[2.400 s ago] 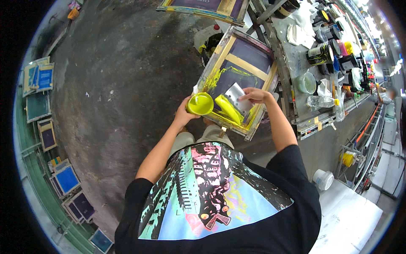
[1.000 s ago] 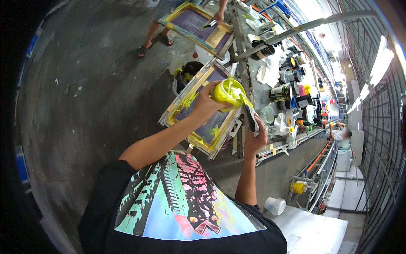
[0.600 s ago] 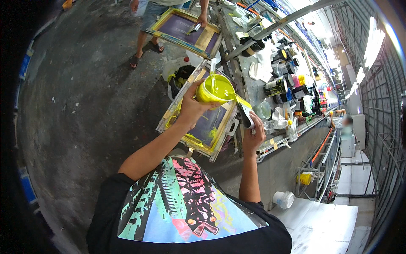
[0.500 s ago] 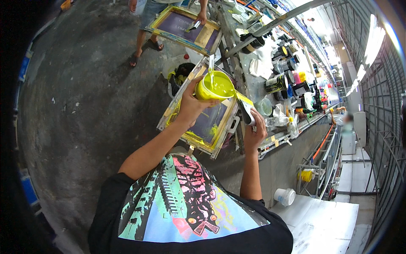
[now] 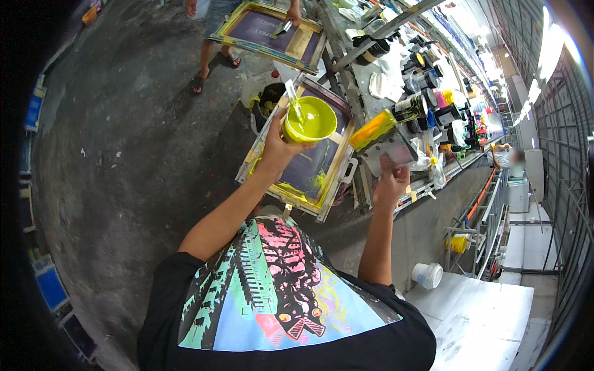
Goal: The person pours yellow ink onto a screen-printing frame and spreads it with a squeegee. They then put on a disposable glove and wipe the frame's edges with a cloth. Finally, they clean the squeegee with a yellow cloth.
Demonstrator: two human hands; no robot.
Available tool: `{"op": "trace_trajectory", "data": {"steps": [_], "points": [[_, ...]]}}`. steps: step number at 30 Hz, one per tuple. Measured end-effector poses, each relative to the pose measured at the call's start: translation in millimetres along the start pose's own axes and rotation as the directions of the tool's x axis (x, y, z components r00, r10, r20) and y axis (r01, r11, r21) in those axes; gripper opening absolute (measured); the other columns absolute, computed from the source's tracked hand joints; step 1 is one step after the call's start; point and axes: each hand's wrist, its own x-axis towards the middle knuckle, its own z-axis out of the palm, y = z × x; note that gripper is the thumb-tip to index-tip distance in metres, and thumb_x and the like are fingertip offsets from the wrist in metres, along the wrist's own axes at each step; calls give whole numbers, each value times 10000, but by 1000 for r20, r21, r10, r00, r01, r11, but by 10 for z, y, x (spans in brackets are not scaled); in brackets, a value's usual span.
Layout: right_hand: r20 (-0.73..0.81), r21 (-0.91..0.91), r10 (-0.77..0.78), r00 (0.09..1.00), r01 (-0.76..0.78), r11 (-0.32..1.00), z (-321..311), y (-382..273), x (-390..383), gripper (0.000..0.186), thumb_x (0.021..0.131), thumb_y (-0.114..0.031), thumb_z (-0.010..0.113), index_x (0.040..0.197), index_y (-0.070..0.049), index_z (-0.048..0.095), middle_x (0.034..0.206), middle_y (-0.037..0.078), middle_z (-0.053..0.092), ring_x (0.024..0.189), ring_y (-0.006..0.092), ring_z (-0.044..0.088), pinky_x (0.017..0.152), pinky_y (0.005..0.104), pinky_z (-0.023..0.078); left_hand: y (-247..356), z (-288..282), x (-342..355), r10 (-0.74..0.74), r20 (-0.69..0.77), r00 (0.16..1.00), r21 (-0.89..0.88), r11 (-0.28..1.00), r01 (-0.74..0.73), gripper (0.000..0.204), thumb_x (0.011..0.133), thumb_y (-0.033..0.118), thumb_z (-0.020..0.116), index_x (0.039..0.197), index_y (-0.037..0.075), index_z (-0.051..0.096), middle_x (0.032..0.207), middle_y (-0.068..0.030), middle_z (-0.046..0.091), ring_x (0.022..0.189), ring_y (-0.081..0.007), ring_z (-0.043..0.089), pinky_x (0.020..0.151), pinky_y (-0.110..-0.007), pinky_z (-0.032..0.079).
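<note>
My left hand (image 5: 278, 148) is wrapped around a tub of yellow-green ink (image 5: 320, 117), held up over a screen-printing frame (image 5: 272, 196). A pale stirring stick (image 5: 292, 96) leans in the tub against its far left rim. In my right hand (image 5: 391, 182) is a squeegee (image 5: 378, 141), its broad side facing up. Yellow and orange ink coats the squeegee's far edge, which is apart from the tub. Beneath the tub, the wooden frame has purple mesh with yellow smears near its closest side; the tub and my left hand hide part of it.
Another person's hand (image 5: 293, 16) holds a scraper over a second screen frame (image 5: 247, 54) farther off. On the right, a long bench carries several dark jars (image 5: 371, 51), rags (image 5: 387, 83) and bottles. A dark bin (image 5: 267, 102) stands left of the near frame. A white bucket (image 5: 427, 275) sits at lower right.
The squeegee has moved away from the tub's rim to the right and turned, so its broad side shows. The tub has shifted slightly left. The other person's scraper remains over the far frame.
</note>
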Motion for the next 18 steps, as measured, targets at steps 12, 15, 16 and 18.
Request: {"op": "trace_trajectory", "data": {"steps": [12, 15, 16, 18], "points": [[70, 355, 143, 987, -159, 921, 240, -76, -65, 353, 925, 30, 738, 1252, -23, 616, 1181, 88, 700, 1089, 178, 675, 921, 336, 566, -37, 176, -110, -28, 72, 997, -40, 999, 31, 1019, 704, 10, 924, 1544, 94, 352, 1361, -97, 597, 1231, -219, 618, 1030, -370, 540], [71, 315, 150, 986, -165, 935, 286, -157, -91, 324, 928, 39, 732, 1230, -16, 629, 1162, 87, 706, 1070, 172, 684, 914, 316, 566, -7, 100, -73, 67, 17, 998, 63, 996, -68, 1009, 708, 6, 919, 1543, 104, 361, 1368, -90, 582, 1223, -209, 608, 1039, -364, 526], [68, 313, 142, 988, -156, 937, 283, -153, -89, 315, 927, 45, 730, 1222, -14, 633, 1160, 85, 708, 1065, 170, 686, 912, 312, 567, 9, 86, -68, 96, 7, 995, 78, 992, -97, 1005, 709, 4, 917, 1542, 108, 364, 1370, -88, 576, 1223, -206, 603, 1043, -362, 521], [63, 310, 125, 990, -138, 941, 262, -138, -69, 299, 926, 56, 725, 1206, -9, 641, 1155, 82, 711, 1056, 166, 689, 909, 306, 568, 32, 67, -77, 77, -4, 997, 45, 996, -77, 1009, 703, 10, 922, 1541, 115, 370, 1378, -85, 566, 1244, -207, 588, 1052, -363, 513]]}}
